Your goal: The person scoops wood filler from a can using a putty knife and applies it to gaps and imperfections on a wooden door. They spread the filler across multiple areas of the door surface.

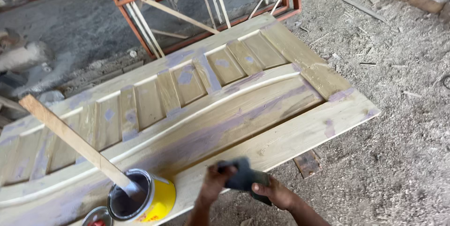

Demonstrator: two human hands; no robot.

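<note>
Sanding pad (243, 177), dark, pinched between our 2 hands, left hand (216, 182) and right hand (276, 193), at the near edge of the wooden door (281, 137) | purple filler patches cover most panels | open yellow can (140, 200) with stir stick (75, 139) beside.

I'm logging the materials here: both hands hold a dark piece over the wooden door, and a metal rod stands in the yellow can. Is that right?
Not quite: the head view shows a wooden stick, not a metal rod, standing in the yellow can. Both the left hand and right hand do hold the dark piece over the wooden door.
</note>
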